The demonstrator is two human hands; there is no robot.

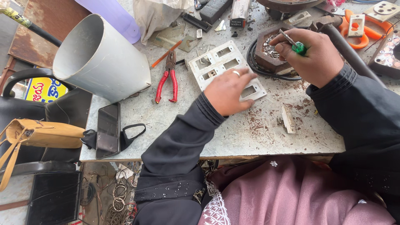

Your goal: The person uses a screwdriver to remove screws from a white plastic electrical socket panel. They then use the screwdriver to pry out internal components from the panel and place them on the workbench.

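My left hand (228, 91), with a ring on one finger, presses down on a white switch plate (221, 62) with several rectangular cut-outs, lying flat on the worn table (250, 133). My right hand (312, 56) grips a small green-handled screwdriver (296, 46). Its tip reaches into a hexagonal wooden box (268, 54) holding small metal screws. A small white switch part (288, 119) lies loose on the table below my right hand.
Red-handled pliers (167, 81) lie left of the plate. A large grey pipe section (98, 58) rests at the left, with a dark phone (107, 130) and black mask at the table's front edge. Orange scissors (360, 35), plates and tools crowd the back. A tan handbag (39, 133) sits on a chair.
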